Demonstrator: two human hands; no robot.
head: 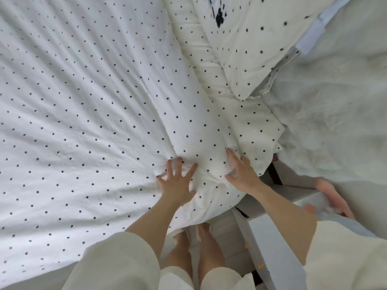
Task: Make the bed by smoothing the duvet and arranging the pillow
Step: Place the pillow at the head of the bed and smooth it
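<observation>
Pressing down on the near corner of the duvet (88, 105), both hands work side by side close to the edge of the bed. The left hand (178, 183) lies flat with its fingers spread wide, palm on the white, black-dotted cover, holding nothing. The right hand (240, 172) is just beside it, fingers partly curled and dug into a soft bulge of the same fabric; whether it truly pinches the cloth or only pushes on it cannot be told. Fine creases fan out across the duvet from the spot under the hands toward the far left. The pillow (247, 49), in a matching dotted case with a dark paw-like print near its top, lies up and to the right of the hands, its lower corner resting on a thick rolled fold of the duvet. A pale fluffy blanket (335, 101) lies to the right of the pillow. Cream sleeves (117, 258) cover the upper forearms, and bare legs (199, 248) stand at the bedside below.
</observation>
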